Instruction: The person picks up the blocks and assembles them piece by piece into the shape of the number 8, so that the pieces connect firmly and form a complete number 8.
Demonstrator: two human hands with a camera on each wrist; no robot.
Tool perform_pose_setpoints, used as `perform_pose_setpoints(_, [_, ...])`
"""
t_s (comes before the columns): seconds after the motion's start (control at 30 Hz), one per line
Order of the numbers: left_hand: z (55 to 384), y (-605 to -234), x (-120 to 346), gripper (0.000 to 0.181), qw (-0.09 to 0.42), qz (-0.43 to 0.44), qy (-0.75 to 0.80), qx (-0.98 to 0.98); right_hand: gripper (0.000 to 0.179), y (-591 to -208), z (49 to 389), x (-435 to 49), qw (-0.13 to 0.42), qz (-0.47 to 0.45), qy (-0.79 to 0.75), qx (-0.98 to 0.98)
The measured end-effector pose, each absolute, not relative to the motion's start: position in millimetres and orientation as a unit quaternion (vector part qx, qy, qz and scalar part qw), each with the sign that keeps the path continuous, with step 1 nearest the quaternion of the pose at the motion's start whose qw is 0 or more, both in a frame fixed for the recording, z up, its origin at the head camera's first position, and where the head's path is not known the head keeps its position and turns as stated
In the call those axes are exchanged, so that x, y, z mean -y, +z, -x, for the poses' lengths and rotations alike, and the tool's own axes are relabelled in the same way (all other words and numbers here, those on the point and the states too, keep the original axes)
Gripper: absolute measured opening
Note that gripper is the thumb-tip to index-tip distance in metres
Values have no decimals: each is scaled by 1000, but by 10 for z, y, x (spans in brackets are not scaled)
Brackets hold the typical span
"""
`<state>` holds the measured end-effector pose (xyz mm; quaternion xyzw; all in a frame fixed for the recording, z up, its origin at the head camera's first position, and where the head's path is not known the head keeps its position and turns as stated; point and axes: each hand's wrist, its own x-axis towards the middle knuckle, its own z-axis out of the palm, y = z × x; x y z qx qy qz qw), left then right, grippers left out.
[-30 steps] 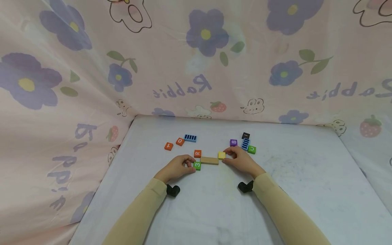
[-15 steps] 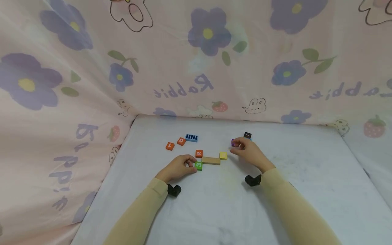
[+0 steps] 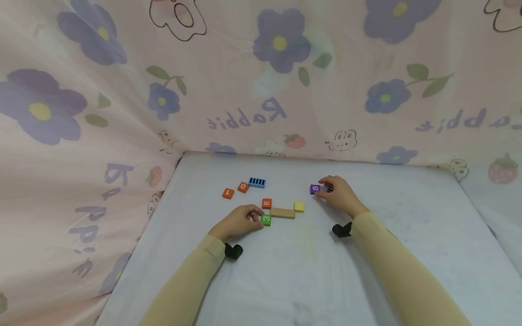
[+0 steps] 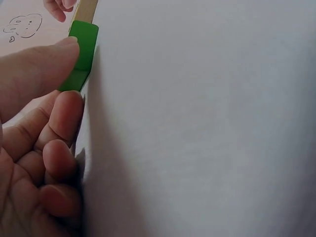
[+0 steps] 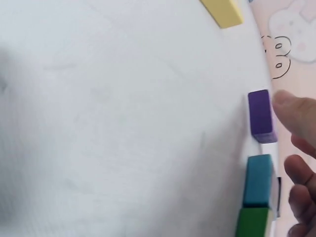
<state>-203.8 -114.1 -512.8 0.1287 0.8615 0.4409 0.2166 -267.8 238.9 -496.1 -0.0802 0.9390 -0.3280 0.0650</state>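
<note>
My left hand pinches a small green block marked 3, its thumb against the block's side in the left wrist view. That block meets the left end of a plain wooden plank. An orange block marked R lies behind it, and a yellow block sits at the plank's right end. My right hand is at the purple block marked 8, thumb and fingers spread beside it. In the right wrist view, a blue block and a green block stand beyond the purple one.
At the back left lie two orange blocks, one marked 1 and one marked 0, with a blue barred block beside them. A patterned fabric wall rises behind the white tabletop.
The right hand has left the yellow block and moved back and right to the purple one, covering the blocks behind it. The left hand has kept its hold on the green block.
</note>
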Motion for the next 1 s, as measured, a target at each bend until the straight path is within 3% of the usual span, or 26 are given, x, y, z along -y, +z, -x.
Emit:
perform_pose_setpoints(0.43, [2041,-5167,1120,28,219,-122,449,-858,49,-5099,2701,-2397,56,67,-293,-952])
perform_pose_setpoints(0.9, [2058,-5144,1136,29,217,-131,447,-858,41,-4936,2607,-2306,9,84,-290,-953])
perform_pose_setpoints(1.0, [2052,-5160,1152,29,218,-130,443,-860,40,-4905,2546,-2276,25,80,-312,-946])
